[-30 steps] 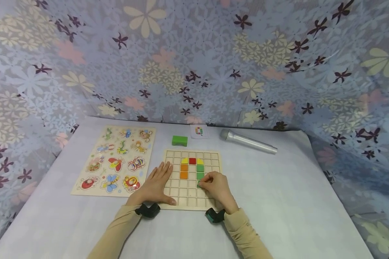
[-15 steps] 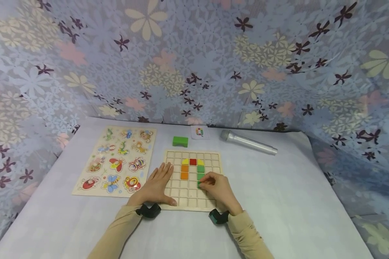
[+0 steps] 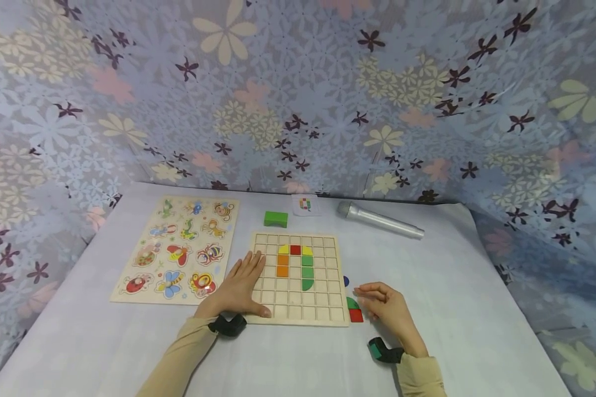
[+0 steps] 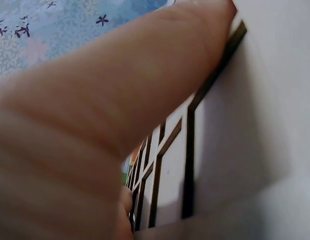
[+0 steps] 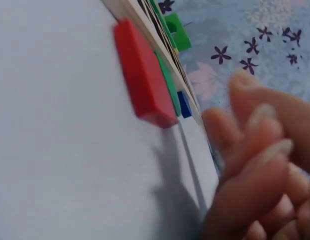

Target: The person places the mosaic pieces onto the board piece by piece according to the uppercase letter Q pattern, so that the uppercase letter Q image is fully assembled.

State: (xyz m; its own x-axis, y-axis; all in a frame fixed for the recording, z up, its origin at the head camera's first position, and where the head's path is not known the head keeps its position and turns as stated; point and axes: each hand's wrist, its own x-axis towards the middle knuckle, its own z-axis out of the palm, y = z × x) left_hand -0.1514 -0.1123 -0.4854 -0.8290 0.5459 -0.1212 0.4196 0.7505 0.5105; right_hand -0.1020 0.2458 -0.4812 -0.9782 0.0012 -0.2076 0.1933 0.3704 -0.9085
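A wooden grid board (image 3: 280,310) lies on the table. My left hand (image 3: 238,285) rests spread on its left side. On the board sit a red square (image 3: 295,250), yellow corner pieces, orange squares (image 3: 282,266), green squares (image 3: 307,266) and a green quarter-round piece (image 3: 308,284). My right hand (image 3: 387,311) hovers right of the board, fingers loosely bent, holding nothing visible. Nearest to it, along the board's right edge, are a red block (image 5: 145,75), a green curved piece (image 3: 352,303) and a blue piece (image 3: 346,281), partly hidden by the board edge.
At the left lies a wooden insect puzzle (image 3: 176,251). Behind the board are a green arch block (image 3: 275,219) and a small pattern card (image 3: 306,205). A silver microphone (image 3: 382,220) lies at the back right. A flowered cloth (image 3: 298,99) hangs behind the table.
My right hand has let go of the green quarter-round piece, which now lies in the grid, and has moved right off the board. My left hand has stayed in place.
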